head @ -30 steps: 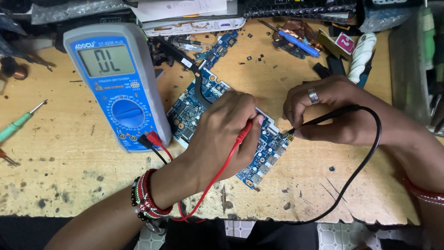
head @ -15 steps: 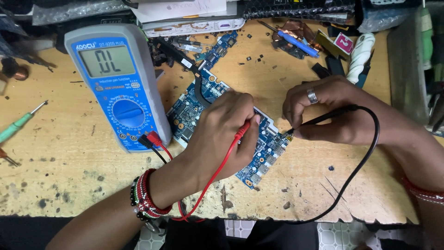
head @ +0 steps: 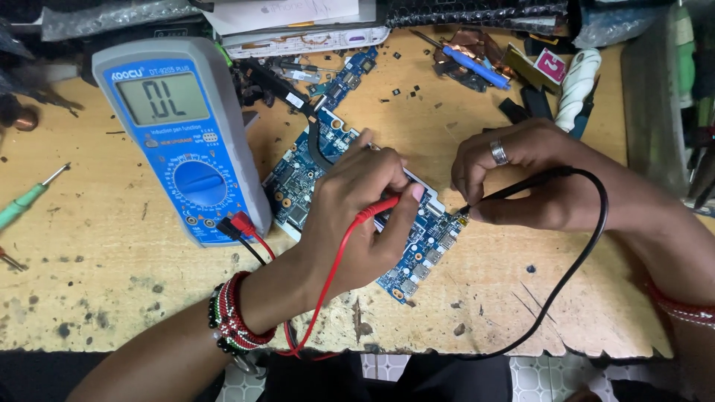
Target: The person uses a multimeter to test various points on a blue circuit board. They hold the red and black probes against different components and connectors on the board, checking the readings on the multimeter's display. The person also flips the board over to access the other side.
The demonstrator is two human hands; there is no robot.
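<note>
Both probes down on the blue circuit board [head: 428, 238], one in each hand.

My left hand [head: 357, 212] has its grip clamped on the red probe [head: 376, 211], which lies slanting up to the right across the board's middle. My right hand [head: 521, 175] pinches the black probe [head: 514, 190], its long axis pointing down-left, tip touching the board's right edge. The board lies on the wooden counter [head: 112, 298] slanting from upper left to lower right between my hands, under the left one. The blue multimeter [head: 186, 141] stands to the left, both leads plugged in.
</note>
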